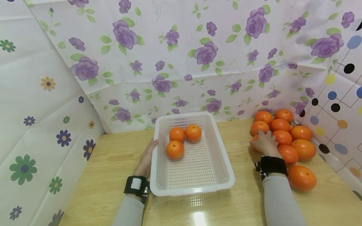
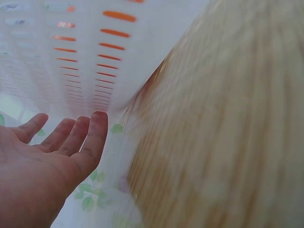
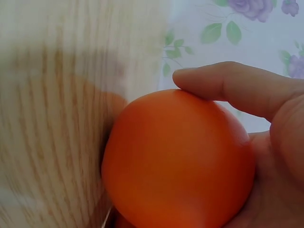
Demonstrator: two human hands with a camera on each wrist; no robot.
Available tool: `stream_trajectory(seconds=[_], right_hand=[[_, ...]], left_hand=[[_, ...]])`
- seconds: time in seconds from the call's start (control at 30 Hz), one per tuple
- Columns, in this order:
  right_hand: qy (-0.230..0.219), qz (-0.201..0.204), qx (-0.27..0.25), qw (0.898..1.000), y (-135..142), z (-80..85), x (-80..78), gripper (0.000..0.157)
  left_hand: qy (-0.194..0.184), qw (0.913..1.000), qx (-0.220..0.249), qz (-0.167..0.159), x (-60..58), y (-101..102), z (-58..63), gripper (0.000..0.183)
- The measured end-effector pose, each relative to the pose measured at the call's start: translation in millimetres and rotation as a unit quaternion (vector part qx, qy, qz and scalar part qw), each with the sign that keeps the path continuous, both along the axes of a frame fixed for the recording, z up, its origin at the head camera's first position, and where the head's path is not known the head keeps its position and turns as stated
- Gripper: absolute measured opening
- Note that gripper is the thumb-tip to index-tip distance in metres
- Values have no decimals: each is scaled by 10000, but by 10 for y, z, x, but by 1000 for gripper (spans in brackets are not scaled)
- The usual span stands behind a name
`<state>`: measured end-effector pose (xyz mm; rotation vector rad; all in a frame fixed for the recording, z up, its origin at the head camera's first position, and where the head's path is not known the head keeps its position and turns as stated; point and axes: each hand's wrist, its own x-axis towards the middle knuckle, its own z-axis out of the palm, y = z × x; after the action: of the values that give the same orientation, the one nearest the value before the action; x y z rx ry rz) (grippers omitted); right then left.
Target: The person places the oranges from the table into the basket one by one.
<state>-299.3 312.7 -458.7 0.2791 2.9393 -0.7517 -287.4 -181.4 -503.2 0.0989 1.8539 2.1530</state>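
Observation:
A white perforated plastic basket (image 1: 195, 187) stands on the table with three oranges inside, one of them an orange (image 1: 175, 149) nearest the left wall. My left hand (image 1: 146, 159) is at the basket's left side. In the left wrist view its fingers (image 2: 97, 130) extend with the tips right at the slotted wall. Over on the right, my right hand (image 1: 267, 143) grips an orange (image 3: 178, 161) at the left edge of a group of several oranges. The thumb lies along this orange, which sits close against the wooden tabletop; the other fingers are mostly hidden behind it.
Several more oranges (image 1: 304, 149) crowd the table's right side, with one orange (image 1: 301, 178) nearer me beside my right forearm. A flowered sheet (image 1: 169, 62) hangs behind the wooden table (image 1: 113, 175). Patterned sheets also border it left and right.

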Motion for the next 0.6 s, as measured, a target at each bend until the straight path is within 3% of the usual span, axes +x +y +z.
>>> stream_trajectory(seconds=[0.37, 0.53, 0.6], right_hand=[[22, -63, -41, 10000, -15, 28, 12, 62], [246, -80, -74, 9996, -9, 106, 62, 66], [412, -15, 131, 9991, -15, 148, 87, 59]], left_hand=[[19, 10000, -1, -2, -6, 2, -5, 67], [-8, 10000, -60, -2, -10, -2, -8, 67], [10, 10000, -93, -2, -11, -4, -7, 68]])
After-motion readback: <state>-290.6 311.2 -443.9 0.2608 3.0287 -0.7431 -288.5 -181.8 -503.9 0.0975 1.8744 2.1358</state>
